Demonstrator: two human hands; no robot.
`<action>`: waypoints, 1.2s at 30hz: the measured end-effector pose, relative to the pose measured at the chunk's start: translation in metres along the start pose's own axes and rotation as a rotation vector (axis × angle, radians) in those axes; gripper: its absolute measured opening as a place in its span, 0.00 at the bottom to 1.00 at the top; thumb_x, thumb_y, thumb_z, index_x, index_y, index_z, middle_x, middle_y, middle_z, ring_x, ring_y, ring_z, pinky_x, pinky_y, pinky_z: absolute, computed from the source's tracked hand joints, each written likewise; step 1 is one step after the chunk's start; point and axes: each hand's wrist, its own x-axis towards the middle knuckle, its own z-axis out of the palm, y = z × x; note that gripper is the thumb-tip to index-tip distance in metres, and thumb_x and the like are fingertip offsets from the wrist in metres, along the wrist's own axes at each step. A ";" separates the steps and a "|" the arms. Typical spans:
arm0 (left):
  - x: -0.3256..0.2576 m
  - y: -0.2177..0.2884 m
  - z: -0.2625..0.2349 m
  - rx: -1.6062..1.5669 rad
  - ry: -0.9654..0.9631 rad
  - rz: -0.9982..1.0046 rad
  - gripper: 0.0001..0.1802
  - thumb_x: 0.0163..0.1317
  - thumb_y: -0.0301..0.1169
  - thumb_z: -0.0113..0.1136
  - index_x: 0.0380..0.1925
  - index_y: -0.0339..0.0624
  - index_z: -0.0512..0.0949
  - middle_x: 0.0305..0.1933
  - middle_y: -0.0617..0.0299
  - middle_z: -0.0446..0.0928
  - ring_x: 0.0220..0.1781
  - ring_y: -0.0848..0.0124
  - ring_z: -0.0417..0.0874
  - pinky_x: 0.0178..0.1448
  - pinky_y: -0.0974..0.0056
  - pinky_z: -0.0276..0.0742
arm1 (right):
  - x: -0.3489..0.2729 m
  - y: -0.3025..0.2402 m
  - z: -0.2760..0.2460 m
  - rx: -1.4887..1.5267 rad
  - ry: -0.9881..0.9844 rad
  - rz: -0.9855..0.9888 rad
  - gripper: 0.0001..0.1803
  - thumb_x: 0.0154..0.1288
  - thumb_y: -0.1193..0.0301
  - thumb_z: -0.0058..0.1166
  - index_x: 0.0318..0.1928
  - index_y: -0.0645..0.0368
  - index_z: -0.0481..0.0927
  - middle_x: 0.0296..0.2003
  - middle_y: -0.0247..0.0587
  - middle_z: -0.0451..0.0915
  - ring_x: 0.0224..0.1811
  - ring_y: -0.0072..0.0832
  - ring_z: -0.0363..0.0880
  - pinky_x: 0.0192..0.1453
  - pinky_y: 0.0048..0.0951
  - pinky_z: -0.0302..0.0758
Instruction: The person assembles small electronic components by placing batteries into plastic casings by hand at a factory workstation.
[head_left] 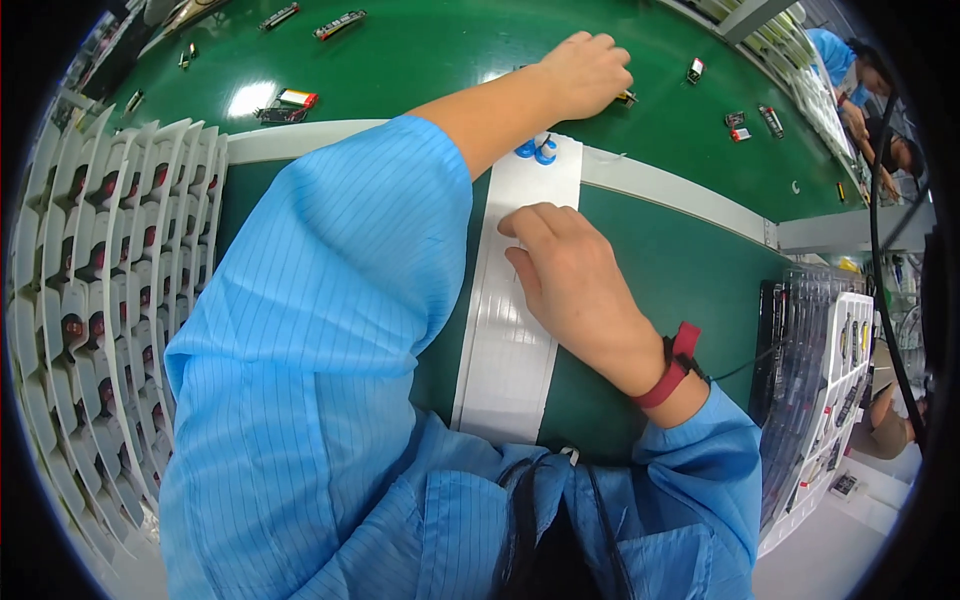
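So the left hand (588,78) is stretched way out over the far green bench (430,60), back of the hand up and fingers bent down. A little dark-and-yellow part (627,98) pokes out right by its lower right edge. Can't tell if the fingers are gripping that part or just sitting next to it, since the hand covers most of the spot.

The right hand (580,275) is much nearer the body, over the white strip (505,385). It's loosely curled and let go, thumb and index finger apart with the strip showing through the gap. There's a red wristband (672,372) on that wrist with a dark lead (745,362) running off to the right.

The strip runs away from the person over the near green surface (665,270), up to the white ledge (690,190). A couple of blue-rimmed pieces (545,151) sit at its far end, just below the left forearm.

More small parts are scattered around the bench: two upper left, a red-and-yellow one (298,98) next to a dark one, a few more over on the right. Ribbed white trays (125,260) fill the left side; clear trays (800,330) stand at right, beside a white tray (850,350) with parts in it. Co-worker in blue up in the top right corner.
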 end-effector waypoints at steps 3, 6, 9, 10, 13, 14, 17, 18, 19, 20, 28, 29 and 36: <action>0.018 0.015 -0.009 0.036 -0.153 0.259 0.06 0.49 0.27 0.54 0.28 0.46 0.79 0.34 0.64 0.75 0.43 0.67 0.74 0.44 0.64 0.71 | 0.011 0.003 -0.005 0.177 -0.029 0.088 0.10 0.49 0.82 0.48 0.35 0.67 0.70 0.33 0.53 0.74 0.35 0.46 0.73 0.41 0.36 0.71; 0.035 0.031 -0.016 0.075 -0.308 0.191 0.05 0.49 0.27 0.54 0.25 0.43 0.79 0.35 0.60 0.75 0.39 0.64 0.77 0.41 0.61 0.74 | 0.021 0.017 -0.004 0.336 -0.036 0.121 0.09 0.48 0.82 0.48 0.34 0.67 0.70 0.29 0.53 0.74 0.33 0.48 0.73 0.38 0.39 0.71; 0.032 0.024 -0.015 -0.115 -0.171 0.120 0.06 0.49 0.23 0.52 0.23 0.37 0.79 0.32 0.55 0.76 0.34 0.60 0.79 0.37 0.58 0.75 | 0.018 0.019 -0.004 0.435 -0.078 0.166 0.09 0.49 0.81 0.48 0.34 0.67 0.70 0.30 0.54 0.74 0.35 0.49 0.74 0.38 0.40 0.71; 0.033 0.024 -0.022 -0.113 -0.165 0.138 0.06 0.49 0.23 0.52 0.23 0.37 0.79 0.32 0.55 0.76 0.34 0.60 0.79 0.37 0.58 0.75 | 0.012 0.016 -0.009 0.446 -0.087 0.187 0.09 0.49 0.81 0.48 0.34 0.66 0.70 0.31 0.55 0.74 0.37 0.49 0.74 0.38 0.40 0.72; 0.007 0.012 -0.037 -0.213 -0.013 0.054 0.06 0.48 0.25 0.53 0.24 0.38 0.79 0.33 0.51 0.77 0.33 0.58 0.80 0.39 0.59 0.77 | -0.034 -0.011 -0.013 -0.003 0.227 -0.356 0.09 0.49 0.75 0.51 0.34 0.58 0.75 0.37 0.43 0.74 0.38 0.35 0.75 0.42 0.31 0.75; -0.005 0.010 -0.047 -0.365 0.108 -0.013 0.06 0.48 0.24 0.53 0.24 0.36 0.79 0.31 0.51 0.77 0.33 0.59 0.80 0.38 0.60 0.76 | -0.052 -0.032 -0.026 0.063 0.270 -0.374 0.08 0.48 0.72 0.53 0.32 0.53 0.77 0.36 0.38 0.74 0.38 0.30 0.75 0.44 0.28 0.74; -0.033 0.017 -0.081 -0.698 0.137 -0.256 0.08 0.47 0.26 0.53 0.25 0.32 0.78 0.30 0.51 0.78 0.34 0.61 0.81 0.37 0.62 0.75 | -0.066 -0.025 -0.054 0.264 0.290 -0.625 0.05 0.48 0.72 0.54 0.29 0.55 0.76 0.30 0.38 0.76 0.34 0.29 0.76 0.43 0.26 0.74; -0.041 0.017 -0.090 -0.873 0.036 -0.444 0.10 0.47 0.29 0.55 0.26 0.31 0.78 0.31 0.51 0.78 0.34 0.63 0.81 0.37 0.64 0.75 | -0.060 -0.007 -0.056 0.358 0.293 -0.658 0.05 0.48 0.74 0.54 0.29 0.58 0.75 0.28 0.38 0.76 0.33 0.27 0.75 0.42 0.25 0.73; -0.046 0.017 -0.092 -0.981 -0.005 -0.547 0.13 0.46 0.33 0.60 0.26 0.31 0.78 0.34 0.52 0.79 0.33 0.69 0.81 0.38 0.68 0.75 | -0.051 0.003 -0.057 0.372 0.453 -0.372 0.07 0.49 0.77 0.54 0.32 0.61 0.74 0.28 0.38 0.75 0.32 0.26 0.74 0.40 0.25 0.73; -0.048 0.018 -0.097 -0.979 0.000 -0.541 0.13 0.46 0.33 0.60 0.26 0.31 0.78 0.34 0.52 0.79 0.33 0.69 0.81 0.38 0.68 0.75 | -0.040 0.013 -0.059 0.376 0.606 -0.080 0.09 0.51 0.80 0.55 0.35 0.64 0.73 0.29 0.38 0.73 0.30 0.24 0.73 0.39 0.25 0.72; -0.069 0.036 -0.100 -1.650 0.063 -0.730 0.11 0.54 0.25 0.60 0.37 0.29 0.75 0.34 0.54 0.79 0.35 0.71 0.82 0.42 0.72 0.77 | 0.007 0.086 -0.047 1.189 0.694 0.348 0.33 0.53 0.80 0.56 0.59 0.63 0.56 0.50 0.45 0.61 0.46 0.32 0.73 0.51 0.34 0.74; -0.072 0.039 -0.098 -1.693 0.049 -0.762 0.12 0.55 0.25 0.59 0.38 0.29 0.75 0.34 0.54 0.79 0.35 0.71 0.82 0.42 0.72 0.77 | 0.007 0.079 -0.042 1.136 0.636 0.328 0.34 0.52 0.81 0.56 0.59 0.63 0.56 0.49 0.45 0.61 0.45 0.32 0.74 0.48 0.33 0.76; -0.085 0.039 -0.097 -1.573 -0.227 -0.604 0.13 0.53 0.21 0.56 0.39 0.27 0.77 0.28 0.56 0.79 0.31 0.74 0.81 0.39 0.72 0.76 | 0.005 0.078 -0.048 1.054 0.472 0.352 0.36 0.51 0.83 0.56 0.60 0.62 0.56 0.42 0.42 0.69 0.36 0.26 0.76 0.36 0.26 0.78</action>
